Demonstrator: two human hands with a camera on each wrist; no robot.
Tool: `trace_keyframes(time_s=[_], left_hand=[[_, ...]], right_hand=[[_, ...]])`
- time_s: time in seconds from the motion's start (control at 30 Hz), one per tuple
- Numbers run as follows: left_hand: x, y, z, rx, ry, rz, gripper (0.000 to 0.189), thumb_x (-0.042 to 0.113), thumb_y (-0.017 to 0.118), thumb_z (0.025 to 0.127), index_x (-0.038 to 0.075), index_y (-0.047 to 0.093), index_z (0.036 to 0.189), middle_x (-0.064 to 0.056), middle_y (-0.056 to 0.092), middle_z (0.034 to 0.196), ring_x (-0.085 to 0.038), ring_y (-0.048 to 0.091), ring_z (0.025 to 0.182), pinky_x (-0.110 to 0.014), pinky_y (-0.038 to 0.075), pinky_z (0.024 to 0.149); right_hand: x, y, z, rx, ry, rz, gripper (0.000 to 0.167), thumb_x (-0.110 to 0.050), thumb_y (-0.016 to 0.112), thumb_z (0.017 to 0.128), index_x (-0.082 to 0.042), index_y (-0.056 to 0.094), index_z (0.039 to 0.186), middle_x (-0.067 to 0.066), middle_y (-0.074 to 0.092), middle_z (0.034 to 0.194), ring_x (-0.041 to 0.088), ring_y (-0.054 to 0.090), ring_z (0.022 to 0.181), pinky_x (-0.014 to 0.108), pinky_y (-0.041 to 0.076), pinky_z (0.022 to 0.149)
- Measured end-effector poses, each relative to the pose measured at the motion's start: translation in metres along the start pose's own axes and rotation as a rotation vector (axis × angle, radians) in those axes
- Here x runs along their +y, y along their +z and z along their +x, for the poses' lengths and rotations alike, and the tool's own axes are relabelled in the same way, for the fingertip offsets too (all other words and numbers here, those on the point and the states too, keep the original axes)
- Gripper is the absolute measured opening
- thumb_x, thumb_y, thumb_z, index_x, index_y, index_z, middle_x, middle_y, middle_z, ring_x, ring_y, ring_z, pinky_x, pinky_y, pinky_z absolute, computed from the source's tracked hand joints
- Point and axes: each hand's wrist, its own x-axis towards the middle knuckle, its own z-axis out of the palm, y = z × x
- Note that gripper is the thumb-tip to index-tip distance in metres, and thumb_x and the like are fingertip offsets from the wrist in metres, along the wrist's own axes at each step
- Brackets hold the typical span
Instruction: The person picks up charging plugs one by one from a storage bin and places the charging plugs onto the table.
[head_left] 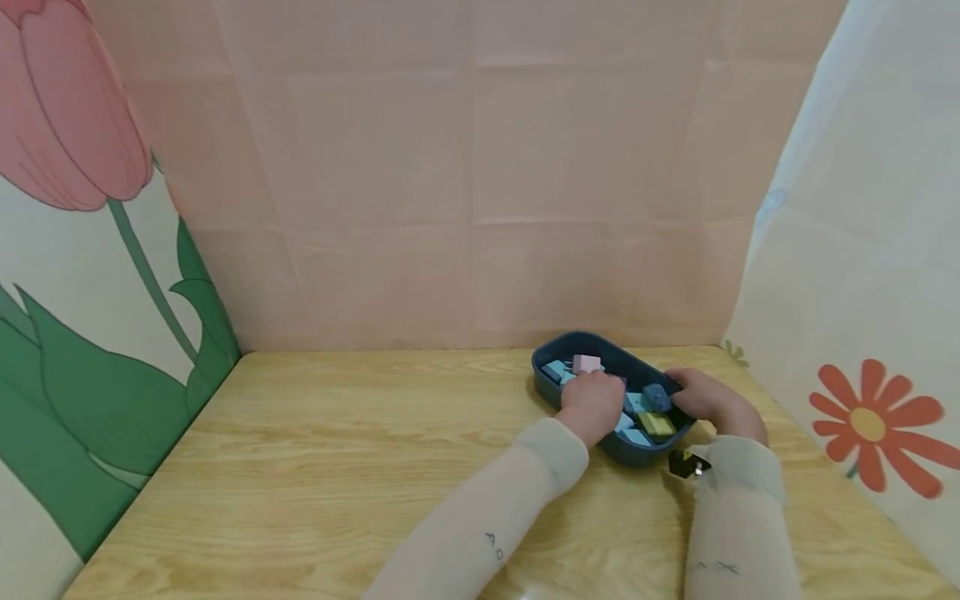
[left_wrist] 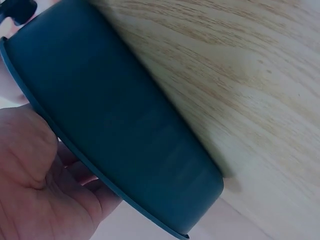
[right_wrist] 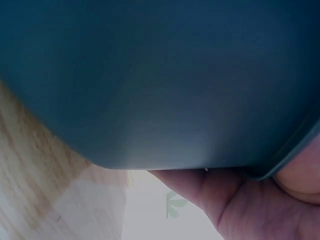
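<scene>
A dark blue oval bin is on the wooden table, toward the back right. Inside lie several small blocks: a pink block, a yellow-green block, a dark blue block and light blue ones. My left hand reaches over the near rim into the bin; its fingertips are hidden among the blocks, so I cannot tell whether they grasp one. At the right end, my right hand grips the bin's wall, thumb over the rim and fingers along the outside.
The wooden table extends to the left and front of the bin. A pinkish sheet hangs along the back edge. Printed panels with a tulip and a red flower stand at the sides. A small black device is at the right wrist.
</scene>
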Motion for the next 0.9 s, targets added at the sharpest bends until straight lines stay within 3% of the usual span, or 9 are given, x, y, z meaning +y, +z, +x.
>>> trace_keyframes(time_s=[0.2, 0.4, 0.5, 0.7, 0.9], left_hand=[[-0.0019, 0.0014, 0.0038, -0.032, 0.014, -0.015, 0.02, 0.029, 0.065, 0.11, 0.037, 0.078, 0.122, 0.015, 0.078, 0.123, -0.008, 0.072, 0.101, -0.03, 0.063, 0.084], [0.0003, 0.0032, 0.0063, -0.016, 0.015, -0.005, 0.021, 0.028, 0.065, 0.11, 0.038, 0.079, 0.122, 0.015, 0.078, 0.123, -0.007, 0.072, 0.101, -0.028, 0.063, 0.085], [0.001, 0.0041, 0.006, -0.006, 0.02, -0.009, 0.021, 0.028, 0.065, 0.11, 0.038, 0.079, 0.123, 0.014, 0.077, 0.125, -0.007, 0.071, 0.104, -0.028, 0.062, 0.088], [-0.0004, 0.007, 0.0032, 0.053, 0.047, 0.02, 0.024, 0.027, 0.062, 0.112, 0.036, 0.079, 0.125, 0.008, 0.071, 0.132, -0.012, 0.067, 0.114, -0.028, 0.062, 0.093], [-0.0009, 0.0095, -0.0004, 0.126, 0.116, 0.084, 0.024, 0.027, 0.061, 0.113, 0.035, 0.081, 0.123, 0.006, 0.072, 0.126, -0.012, 0.065, 0.107, -0.026, 0.063, 0.092]], right_hand=[[-0.0005, 0.0022, 0.0024, -0.01, 0.006, 0.017, 0.059, -0.003, 0.054, 0.095, 0.009, 0.05, 0.153, 0.04, 0.054, 0.151, 0.058, 0.051, 0.136, 0.079, 0.039, 0.115], [0.0007, 0.0028, 0.0019, 0.01, -0.038, 0.005, 0.054, -0.001, 0.055, 0.092, 0.007, 0.058, 0.146, 0.035, 0.063, 0.142, 0.051, 0.059, 0.126, 0.074, 0.046, 0.109], [0.0004, 0.0014, -0.0001, 0.005, -0.017, 0.008, 0.056, -0.002, 0.056, 0.093, 0.007, 0.056, 0.148, 0.036, 0.061, 0.144, 0.052, 0.057, 0.129, 0.076, 0.044, 0.111], [-0.0022, 0.0012, -0.0004, -0.002, 0.013, 0.015, 0.059, -0.003, 0.055, 0.095, 0.009, 0.05, 0.152, 0.039, 0.056, 0.15, 0.057, 0.053, 0.134, 0.079, 0.04, 0.114], [-0.0049, 0.0021, 0.0016, -0.004, 0.018, 0.016, 0.055, -0.003, 0.056, 0.096, 0.009, 0.053, 0.149, 0.039, 0.057, 0.147, 0.055, 0.055, 0.13, 0.077, 0.042, 0.113]])
